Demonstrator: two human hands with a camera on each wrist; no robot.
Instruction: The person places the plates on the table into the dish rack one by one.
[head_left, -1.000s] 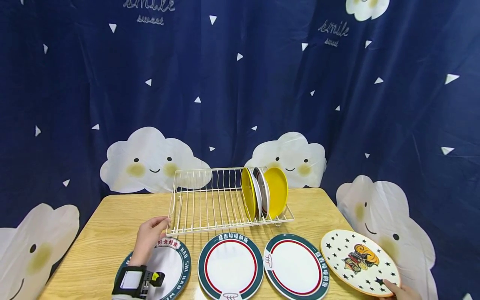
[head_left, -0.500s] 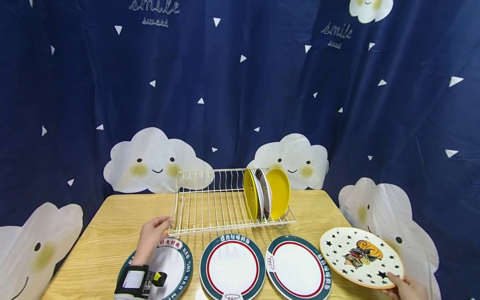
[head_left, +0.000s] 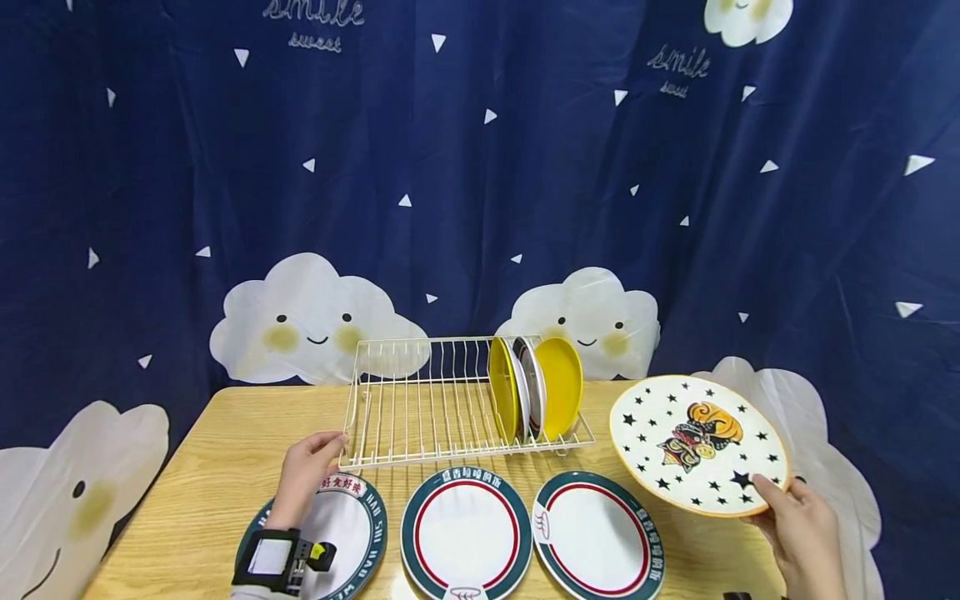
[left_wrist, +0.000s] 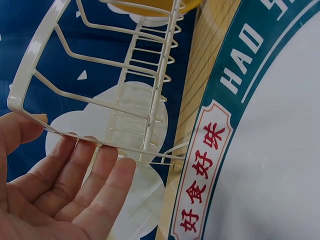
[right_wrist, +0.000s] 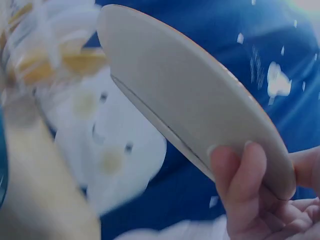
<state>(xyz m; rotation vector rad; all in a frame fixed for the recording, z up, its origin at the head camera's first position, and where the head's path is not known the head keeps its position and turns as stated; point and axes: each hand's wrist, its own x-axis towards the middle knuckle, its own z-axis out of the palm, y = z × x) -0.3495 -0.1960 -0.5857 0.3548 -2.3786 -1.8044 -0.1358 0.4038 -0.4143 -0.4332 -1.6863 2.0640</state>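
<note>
Left hand [head_left: 303, 475] grips wire rack [head_left: 442, 457]; right hand [head_left: 802, 521] holds star plate [head_left: 701, 446] raised

A dark blue curtain [head_left: 442, 167] with white clouds and triangles spans the rear, behind a wood-grain table [head_left: 187, 467]. At left, the left hand has a black wrist device [head_left: 266, 560] strapped on behind it. Its thumb and fingertips are closed on the wire at the rack's near left corner, as the left wrist view confirms. The first bordered plate [head_left: 348, 533] lies beneath the left forearm, partly hidden by it; its green rim carries white lettering and a panel of red characters. The rack stands on the table beyond the bordered plates. The middle bordered plate [head_left: 465, 533] lies flat, a red ring inside its green rim. Toward the rack's right end four plates stand on edge: a yellow plate [head_left: 501, 387], a white plate [head_left: 519, 392], a dark-edged white plate [head_left: 537, 396] and an end yellow plate [head_left: 564, 387], the last showing more of its face. The third bordered plate [head_left: 598, 533] lies just beside the middle one; contact between them cannot be determined. Farther right, the star plate is tilted and apart from the rack, its white face bearing black stars and an orange-and-black figure. The right hand pinches its lower right rim, thumb on the decorated face, fingers against the pale underside
</note>
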